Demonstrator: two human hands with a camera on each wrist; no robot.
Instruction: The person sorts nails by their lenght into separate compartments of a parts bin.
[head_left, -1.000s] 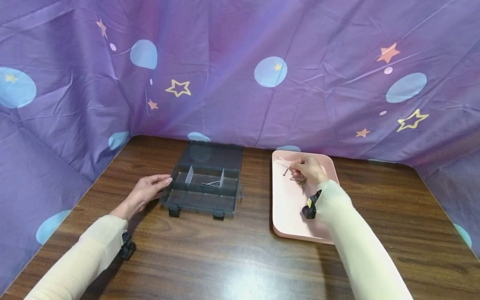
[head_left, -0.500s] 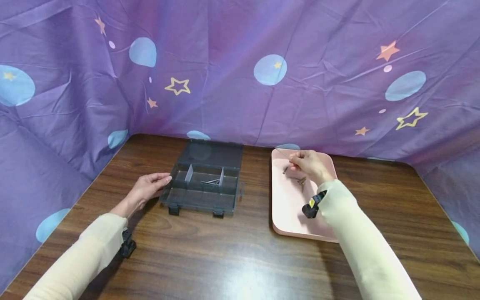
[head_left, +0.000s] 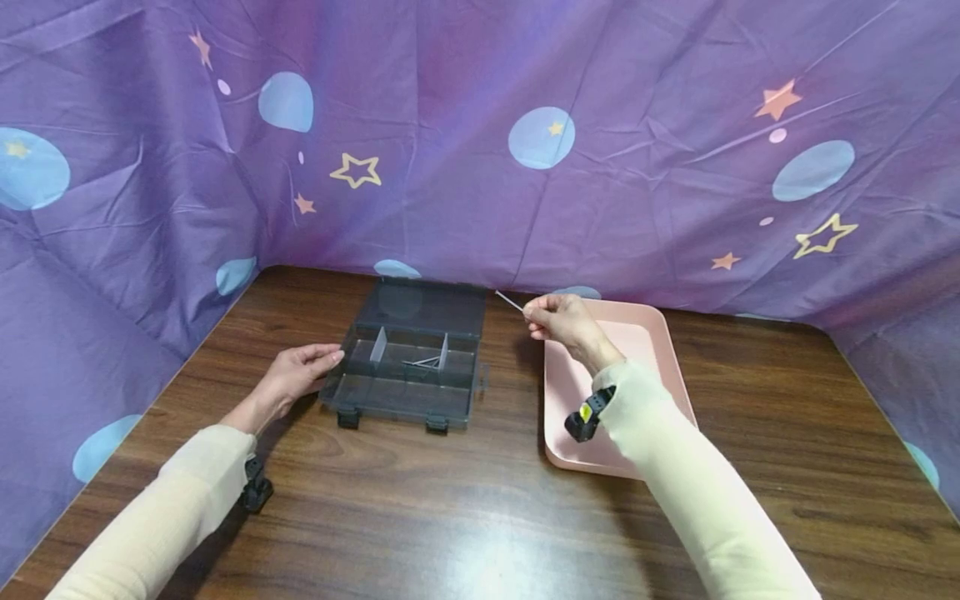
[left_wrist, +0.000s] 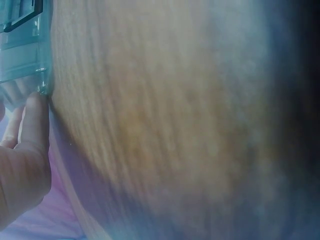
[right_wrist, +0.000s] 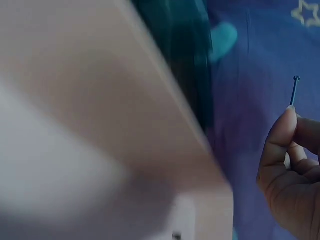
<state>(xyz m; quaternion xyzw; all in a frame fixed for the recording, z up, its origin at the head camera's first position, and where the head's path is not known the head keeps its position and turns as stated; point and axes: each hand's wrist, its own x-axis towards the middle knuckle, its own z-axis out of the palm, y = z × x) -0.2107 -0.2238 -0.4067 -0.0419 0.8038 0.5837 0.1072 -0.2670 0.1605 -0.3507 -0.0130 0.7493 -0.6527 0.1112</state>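
Observation:
My right hand (head_left: 558, 319) pinches a thin metal nail (head_left: 509, 302) and holds it in the air between the pink tray (head_left: 660, 350) and the dark clear organizer box (head_left: 408, 367). In the right wrist view the nail (right_wrist: 294, 90) sticks up from my fingertips (right_wrist: 285, 130). The box lies open with its lid flat behind it, and a few thin nails (head_left: 422, 363) lie in a middle compartment. My left hand (head_left: 296, 377) rests against the box's left side, fingers straight; the left wrist view shows a fingertip (left_wrist: 36, 120) touching the box corner (left_wrist: 30, 55).
A brown wooden table (head_left: 465, 517) carries both the box and the tray. Purple cloth with stars and blue spots (head_left: 480, 142) walls the table at the back and both sides. My right forearm hides much of the tray's floor.
My right hand has lifted a nail out of the pink tray and carried it left, toward the box. The left hand has stayed at the box's side.

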